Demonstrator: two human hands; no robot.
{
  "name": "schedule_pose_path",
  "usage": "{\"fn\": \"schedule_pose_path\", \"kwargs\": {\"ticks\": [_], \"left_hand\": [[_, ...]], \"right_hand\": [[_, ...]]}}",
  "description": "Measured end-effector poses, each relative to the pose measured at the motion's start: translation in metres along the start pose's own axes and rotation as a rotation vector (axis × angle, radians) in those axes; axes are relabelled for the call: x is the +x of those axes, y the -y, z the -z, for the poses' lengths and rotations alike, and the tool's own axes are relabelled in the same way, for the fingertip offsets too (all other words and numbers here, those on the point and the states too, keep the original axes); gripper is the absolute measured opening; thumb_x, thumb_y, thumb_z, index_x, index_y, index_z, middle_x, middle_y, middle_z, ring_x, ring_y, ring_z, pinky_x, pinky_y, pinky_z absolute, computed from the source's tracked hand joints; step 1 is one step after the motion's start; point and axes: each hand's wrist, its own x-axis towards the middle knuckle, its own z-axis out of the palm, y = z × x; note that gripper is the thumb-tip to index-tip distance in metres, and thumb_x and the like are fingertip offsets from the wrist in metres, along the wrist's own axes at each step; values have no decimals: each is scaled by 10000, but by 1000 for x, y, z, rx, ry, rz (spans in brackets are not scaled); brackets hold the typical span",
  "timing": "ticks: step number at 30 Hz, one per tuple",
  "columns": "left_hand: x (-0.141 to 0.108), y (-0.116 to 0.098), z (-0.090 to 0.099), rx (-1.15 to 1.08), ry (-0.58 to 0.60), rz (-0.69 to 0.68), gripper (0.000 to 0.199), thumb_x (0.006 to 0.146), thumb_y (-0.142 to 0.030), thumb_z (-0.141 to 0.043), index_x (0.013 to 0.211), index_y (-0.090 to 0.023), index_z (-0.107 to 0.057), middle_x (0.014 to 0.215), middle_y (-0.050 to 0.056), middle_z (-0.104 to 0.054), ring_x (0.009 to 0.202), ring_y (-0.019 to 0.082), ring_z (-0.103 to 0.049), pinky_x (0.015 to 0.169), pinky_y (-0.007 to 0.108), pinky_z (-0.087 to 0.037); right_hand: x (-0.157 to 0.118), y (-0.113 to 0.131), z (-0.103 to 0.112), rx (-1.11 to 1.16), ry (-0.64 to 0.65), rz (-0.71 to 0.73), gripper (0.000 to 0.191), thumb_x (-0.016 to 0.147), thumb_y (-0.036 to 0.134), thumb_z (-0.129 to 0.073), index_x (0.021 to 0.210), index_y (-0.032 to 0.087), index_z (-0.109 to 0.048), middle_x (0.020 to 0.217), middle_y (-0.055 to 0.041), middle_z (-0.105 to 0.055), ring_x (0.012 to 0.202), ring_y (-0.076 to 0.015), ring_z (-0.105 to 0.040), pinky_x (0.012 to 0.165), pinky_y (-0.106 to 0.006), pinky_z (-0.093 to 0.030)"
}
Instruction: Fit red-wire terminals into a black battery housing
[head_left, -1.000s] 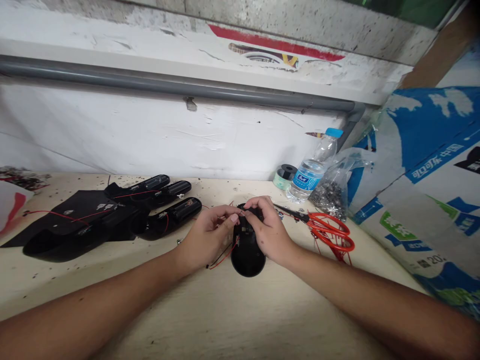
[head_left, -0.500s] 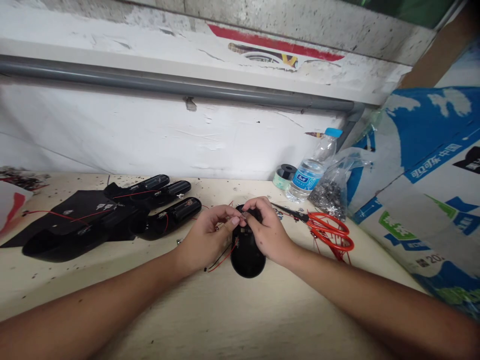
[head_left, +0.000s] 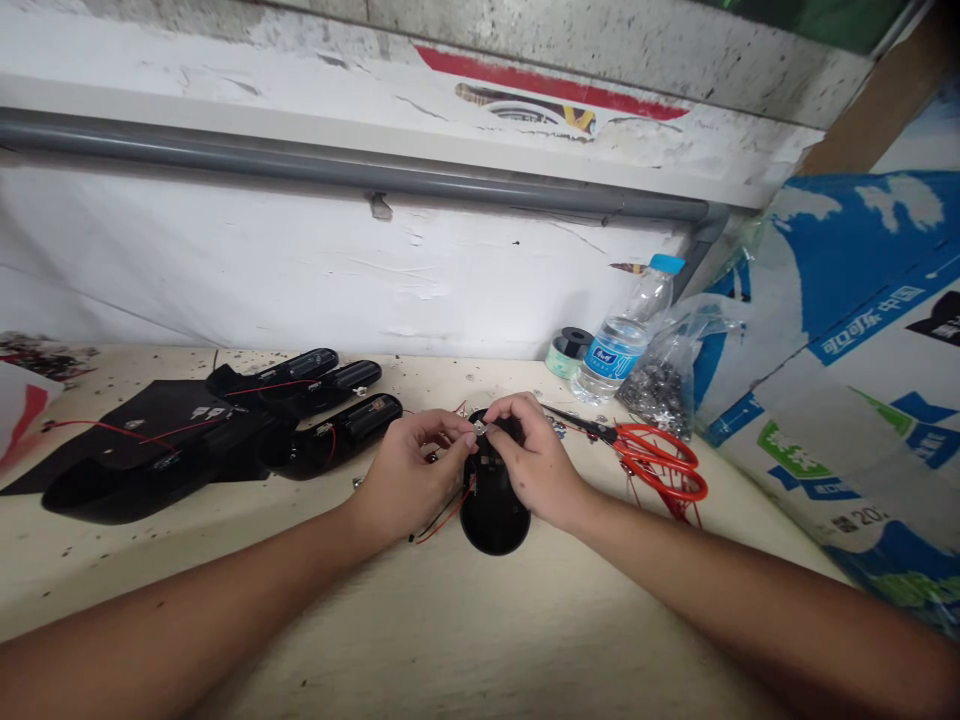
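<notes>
Between my two hands is a small silvery metal piece, too small to name more exactly. My left hand pinches it from the left between thumb and forefinger. My right hand pinches its other side. Below the fingertips a black plastic shell with a rounded end lies on the table, its upper part partly hidden by my hands. Red and black wires come out at the shell's left side, beside my left hand.
Several black shells with red wires lie on the left, some over a black sheet. Red-handled scissors, a water bottle, a round jar and a bag of small metal parts stand or lie to the right, before a printed carton.
The small metal piece now shows more plainly between my fingertips, seemingly turned. My left fingers have shifted very slightly; the shell stays in place.
</notes>
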Motion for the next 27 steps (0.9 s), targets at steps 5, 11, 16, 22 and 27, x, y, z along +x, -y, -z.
{"fn": "schedule_pose_path", "kwargs": {"ticks": [5,11,16,22,27], "left_hand": [[1,2,2,-20,13,10,246,824,-396,-677,870,-166,-754,614,33,-670,514,153,-599,417,247,-466],[1,3,2,-21,48,-14,313,852,-396,-661,1035,-165,-764,631,27,-681,457,118,-557,368,213,-419],[-1,-2,3,-21,60,-42,304,873,-415,-637,981,-166,-775,613,21,-682,430,108,-545,366,208,-408],[2,4,2,37,45,-53,234,859,-364,-660,936,-171,-770,662,26,-700,475,113,-562,386,205,-406],[4,11,3,82,49,-78,188,853,-311,-658,901,-162,-763,728,46,-706,580,132,-610,473,219,-467]], "right_hand": [[0,-1,0,10,-14,-11,96,849,152,-551,886,227,-598,956,-36,-544,969,-215,-539,911,-398,-417],[1,-3,1,19,-14,-28,79,845,169,-548,885,223,-590,954,-34,-551,963,-216,-540,891,-387,-417],[2,-4,1,7,-18,-33,65,849,192,-549,888,219,-594,957,-34,-556,949,-217,-543,864,-379,-419],[2,-2,1,-3,-26,-41,87,818,179,-551,881,217,-597,948,-35,-561,951,-219,-539,876,-381,-417],[2,-2,1,26,-43,-58,74,818,209,-556,879,217,-597,946,-35,-563,949,-222,-545,877,-385,-417]]}}
